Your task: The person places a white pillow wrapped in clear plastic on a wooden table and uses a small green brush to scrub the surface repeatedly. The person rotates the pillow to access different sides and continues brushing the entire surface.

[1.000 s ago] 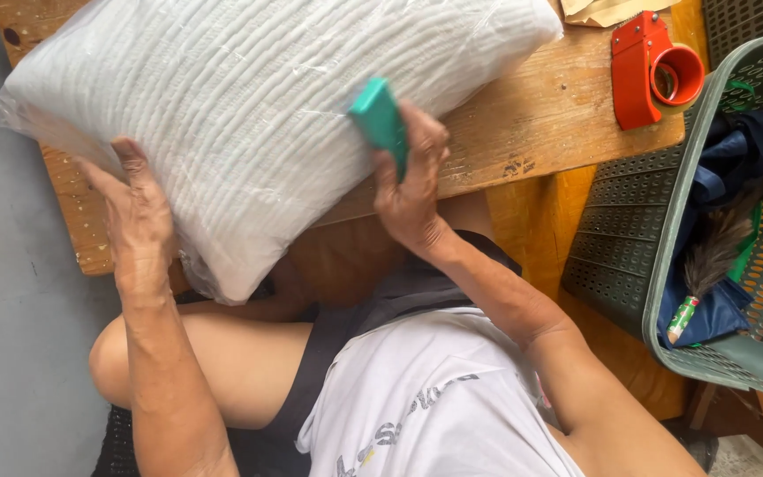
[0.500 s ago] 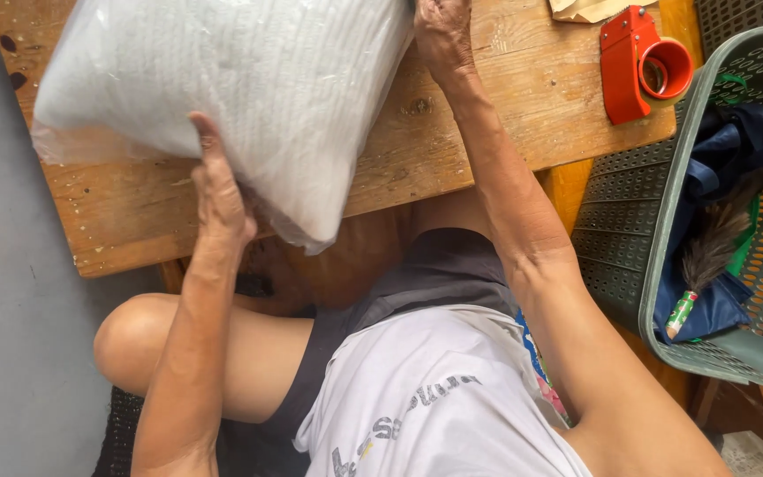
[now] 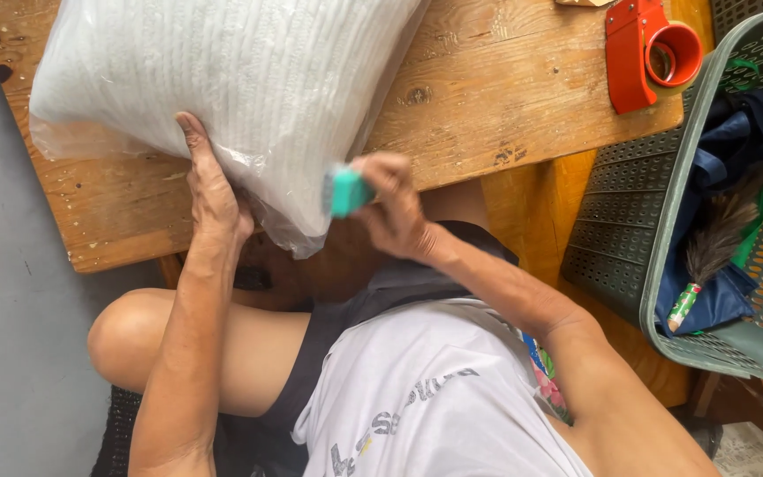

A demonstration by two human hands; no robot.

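A white knitted cushion sealed in a clear plastic bag [image 3: 222, 79] lies on the wooden table [image 3: 505, 88], its lower end hanging over the near edge. My left hand [image 3: 209, 190] presses against the bag's lower edge, thumb up on the plastic, gripping it. My right hand [image 3: 390, 208] holds a small teal tool [image 3: 346, 192] against the bag's lower right corner.
A red tape dispenser [image 3: 646, 53] sits at the table's far right. A green-grey plastic basket [image 3: 708, 203] beside the table holds dark blue cloth and a feather duster [image 3: 717, 247]. My knee and white shirt fill the lower view; grey floor lies to the left.
The bagged cushion shifted right and lower on the table. My right hand came down from the bag's top to its lower corner with the teal tool. My left hand slid right along the bag's edge.
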